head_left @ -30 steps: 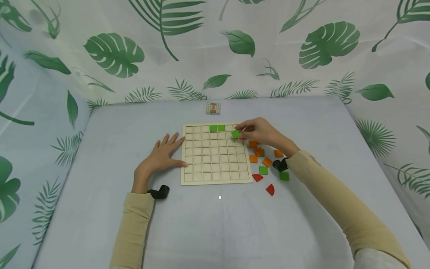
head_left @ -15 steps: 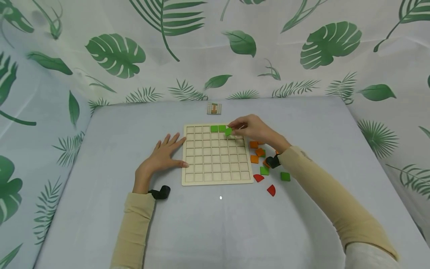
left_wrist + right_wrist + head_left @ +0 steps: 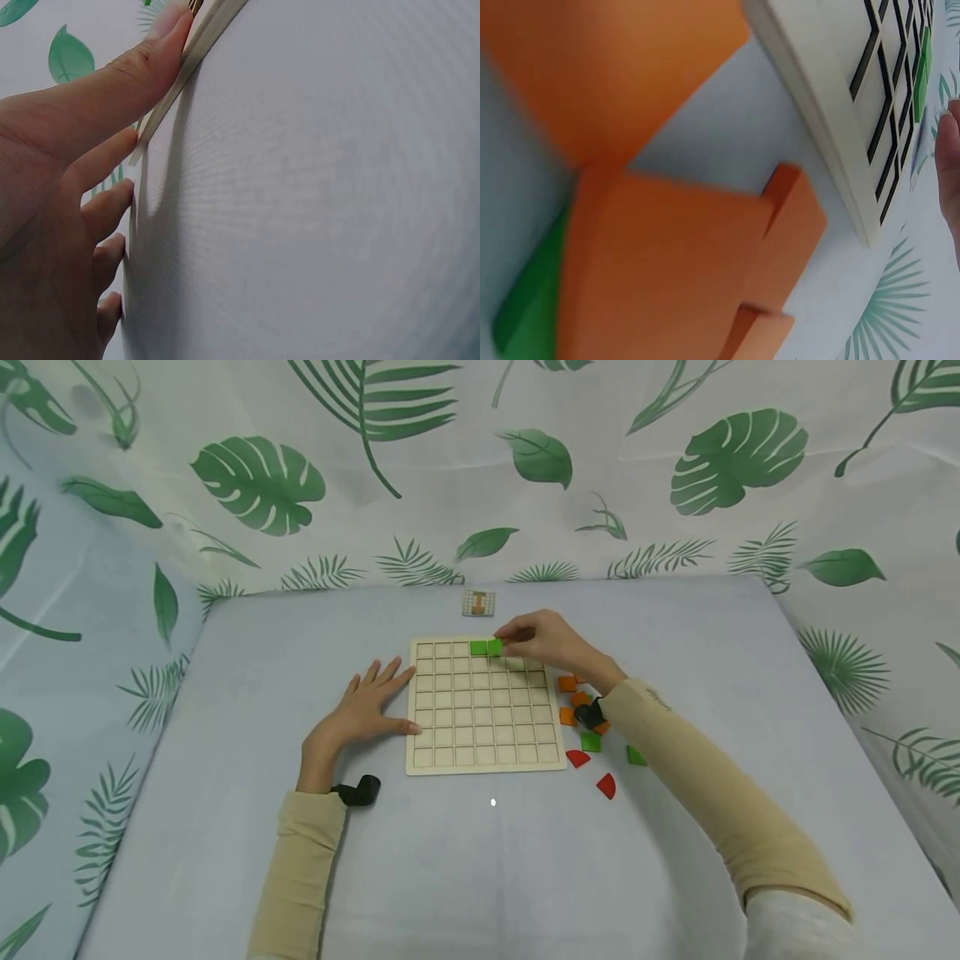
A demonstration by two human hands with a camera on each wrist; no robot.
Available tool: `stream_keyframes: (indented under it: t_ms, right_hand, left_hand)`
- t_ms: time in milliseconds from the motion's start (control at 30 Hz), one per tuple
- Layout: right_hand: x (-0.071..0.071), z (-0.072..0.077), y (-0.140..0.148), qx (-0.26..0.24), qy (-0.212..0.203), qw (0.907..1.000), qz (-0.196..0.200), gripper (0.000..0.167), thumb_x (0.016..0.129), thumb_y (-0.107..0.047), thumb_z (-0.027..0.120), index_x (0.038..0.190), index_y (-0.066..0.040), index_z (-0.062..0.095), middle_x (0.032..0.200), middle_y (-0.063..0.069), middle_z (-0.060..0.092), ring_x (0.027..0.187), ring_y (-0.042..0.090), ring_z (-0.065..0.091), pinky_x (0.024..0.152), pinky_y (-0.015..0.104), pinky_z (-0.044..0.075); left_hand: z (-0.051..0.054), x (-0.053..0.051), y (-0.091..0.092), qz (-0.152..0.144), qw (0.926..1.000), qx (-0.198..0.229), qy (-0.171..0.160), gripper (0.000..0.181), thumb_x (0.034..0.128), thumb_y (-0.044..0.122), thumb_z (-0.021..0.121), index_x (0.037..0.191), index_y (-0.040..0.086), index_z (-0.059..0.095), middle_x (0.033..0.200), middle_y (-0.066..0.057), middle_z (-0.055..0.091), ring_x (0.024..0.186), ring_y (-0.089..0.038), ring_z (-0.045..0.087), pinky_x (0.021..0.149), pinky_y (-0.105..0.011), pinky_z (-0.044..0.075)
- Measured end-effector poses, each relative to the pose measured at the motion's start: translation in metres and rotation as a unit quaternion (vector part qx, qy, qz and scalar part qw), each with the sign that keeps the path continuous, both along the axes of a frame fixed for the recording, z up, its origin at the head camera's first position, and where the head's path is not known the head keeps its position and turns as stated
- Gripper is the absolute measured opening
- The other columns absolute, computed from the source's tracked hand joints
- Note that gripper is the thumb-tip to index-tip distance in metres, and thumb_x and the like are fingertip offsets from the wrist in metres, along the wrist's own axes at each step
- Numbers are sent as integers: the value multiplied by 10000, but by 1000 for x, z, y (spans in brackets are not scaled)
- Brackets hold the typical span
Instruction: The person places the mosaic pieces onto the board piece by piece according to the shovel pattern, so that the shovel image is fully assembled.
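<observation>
A pale wooden grid board (image 3: 480,710) lies on the table. My left hand (image 3: 362,703) rests at its left edge with fingers spread, the thumb (image 3: 142,71) on the rim in the left wrist view. Over the top row, my right hand (image 3: 547,639) pinches a green square tile (image 3: 495,648) between thumb and fingers. Just left of it, another green tile (image 3: 478,647) sits in a top-row cell. The held tile seems to cover a second seated one. In the right wrist view only part of the right hand (image 3: 949,161) shows.
Right of the board lie several orange tiles (image 3: 567,684), some overlapping, loose green squares (image 3: 591,742) and red quarter-circle pieces (image 3: 607,787). A small patterned card (image 3: 478,602) lies behind the board. A leaf-printed cloth (image 3: 480,468) hangs behind the table.
My right hand has moved left along the board's top row, carrying the green tile towards the seated green tiles. The left hand has stayed in place.
</observation>
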State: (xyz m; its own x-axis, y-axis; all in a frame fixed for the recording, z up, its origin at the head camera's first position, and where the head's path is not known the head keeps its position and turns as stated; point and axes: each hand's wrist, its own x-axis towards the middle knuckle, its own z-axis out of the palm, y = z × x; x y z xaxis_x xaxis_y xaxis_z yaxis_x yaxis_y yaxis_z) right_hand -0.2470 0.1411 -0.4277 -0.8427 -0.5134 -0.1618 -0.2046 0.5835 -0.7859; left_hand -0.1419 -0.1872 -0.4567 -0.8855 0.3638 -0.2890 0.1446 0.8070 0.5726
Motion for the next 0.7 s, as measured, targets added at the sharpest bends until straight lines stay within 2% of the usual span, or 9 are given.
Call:
stream_keyframes:
  t_ms: [467,700]
  right_hand:
    - [-9,-6,-25,73,168,9998,85,310,961,-164,738,1246,-42,727,1208,141,732,1102,273,687,990,420,551]
    - [-13,-10,-36,53,98,9999,62,316,950,-170,751,1243,-51,733,1184,122,741,1083,250,687,977,405,553]
  left_hand:
    - [4,1,1,48,10000,20,21,1009,869,447,804,1652,153,240,1735,-140,81,1596,-407,-58,1264,-632,-61]
    - [4,1,1,45,10000,9,25,1008,873,444,801,1653,151,235,1735,-143,78,1595,-409,-61,1264,-632,-61]
